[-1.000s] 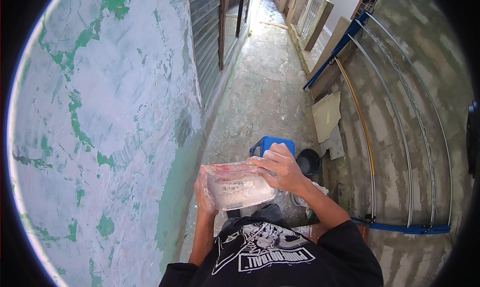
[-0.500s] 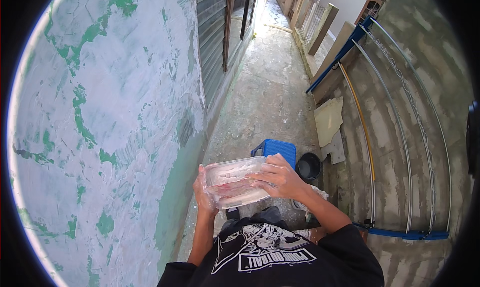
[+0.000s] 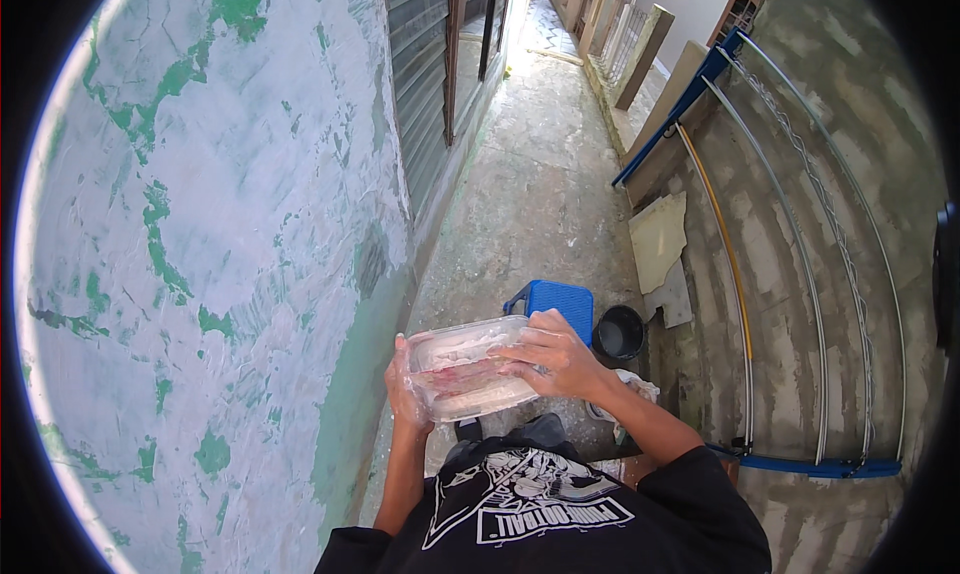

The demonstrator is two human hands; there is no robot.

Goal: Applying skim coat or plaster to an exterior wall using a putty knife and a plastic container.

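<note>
A clear rectangular plastic tub [image 3: 470, 326] smeared with white paste [image 3: 465, 349] is held in front of my chest. My left hand [image 3: 404, 382] is wrapped round its left end, with white smears on the fingers. At the tub's right side, my right hand [image 3: 560, 359] has its fingers bent inward over the opening. A pinkish-red streaked band [image 3: 460, 378] runs across the tub's middle up to those fingertips. Whether this band is a flat spreader or part of the contents, I cannot tell; what the right fingers pinch is largely hidden.
Close on the left rises a wall [image 3: 250, 254] with white coating over green. Beyond the tub stand a blue plastic stool [image 3: 558, 302] and a black bucket [image 3: 619, 332]. A rack of metal bars with blue ends [image 3: 800, 467] leans along the right block wall. A concrete passage [image 3: 530, 164] runs ahead.
Both hands and the tub have shifted very slightly left and down. Their hold looks the same.
</note>
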